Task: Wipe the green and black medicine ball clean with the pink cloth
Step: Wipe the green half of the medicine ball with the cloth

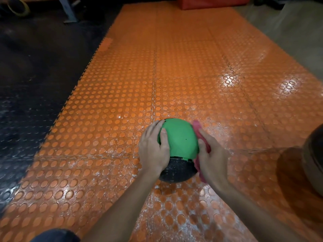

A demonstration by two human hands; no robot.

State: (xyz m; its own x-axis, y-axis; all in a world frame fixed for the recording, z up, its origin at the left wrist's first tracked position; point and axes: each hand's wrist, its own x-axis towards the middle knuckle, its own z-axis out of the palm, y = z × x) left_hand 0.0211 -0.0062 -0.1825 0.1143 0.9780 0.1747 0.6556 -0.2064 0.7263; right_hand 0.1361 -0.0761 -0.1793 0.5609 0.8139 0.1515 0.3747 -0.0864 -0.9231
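Note:
The medicine ball rests on the orange studded floor mat in the lower middle of the head view, green on top and black with a rough texture on the near lower part. My left hand lies flat against the ball's left side, thumb on the green. My right hand presses the pink cloth against the ball's right side. The cloth shows above my fingers and below my palm; most of it is hidden between hand and ball.
The orange mat stretches far ahead. Black rubber flooring borders it on the left. A large dark rounded object sits at the right edge. A red pad lies at the far end, a metal frame leg at upper left.

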